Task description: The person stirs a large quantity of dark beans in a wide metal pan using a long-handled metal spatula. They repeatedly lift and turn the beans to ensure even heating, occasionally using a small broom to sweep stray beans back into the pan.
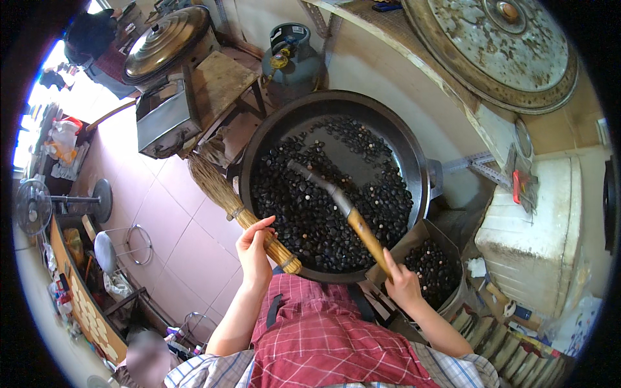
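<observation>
A big dark metal pan [250,140] lies before me with many black pebbles [310,228] and a few pale ones in it. My right hand [405,283] grips the wooden handle of a metal-ended tool [364,230], whose far end rests among the pebbles; the shape of that end is partly hidden. At the pan's near left rim, my left hand [257,252] is around the bound handle of a straw whisk broom [242,213], its bristles pointing away over the floor.
A metal bin [453,230] of similar pebbles stands right of the pan, near a worn white foam box [529,233]. Beyond the pan is a gas cylinder [296,63]. A metal box [167,121] and low wooden bench [223,77] stand left. Other people are at the far left and lower left.
</observation>
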Demonstrator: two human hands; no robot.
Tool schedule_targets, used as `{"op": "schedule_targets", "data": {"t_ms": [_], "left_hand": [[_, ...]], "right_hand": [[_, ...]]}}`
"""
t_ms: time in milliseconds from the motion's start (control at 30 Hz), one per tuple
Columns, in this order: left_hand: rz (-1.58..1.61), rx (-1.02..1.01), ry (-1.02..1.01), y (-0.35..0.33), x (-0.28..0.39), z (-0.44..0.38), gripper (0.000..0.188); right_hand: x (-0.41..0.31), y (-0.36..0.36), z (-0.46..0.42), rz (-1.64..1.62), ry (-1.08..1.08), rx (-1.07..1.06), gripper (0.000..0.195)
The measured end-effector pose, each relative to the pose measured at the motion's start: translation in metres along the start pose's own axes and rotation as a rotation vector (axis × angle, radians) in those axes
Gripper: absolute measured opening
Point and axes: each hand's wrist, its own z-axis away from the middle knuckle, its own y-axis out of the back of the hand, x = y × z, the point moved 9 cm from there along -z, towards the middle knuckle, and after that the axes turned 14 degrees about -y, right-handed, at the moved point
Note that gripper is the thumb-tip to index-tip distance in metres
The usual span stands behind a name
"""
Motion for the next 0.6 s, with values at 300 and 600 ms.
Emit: {"op": "schedule_targets", "data": {"t_ms": [300, 600], "left_hand": [[0.002, -0.031, 0.006, -0.018, 0.004, 0.004, 0.022], [0.018, 0.008, 0.009, 0.003, -0.002, 0.002, 0.023]], "right_hand": [[0.000, -0.043, -0.087, -0.064, -0.099, 0.006, 0.088], [-0.002, -0.001, 0.014, -0.322, -0.140, -0.012, 0.078]]}}
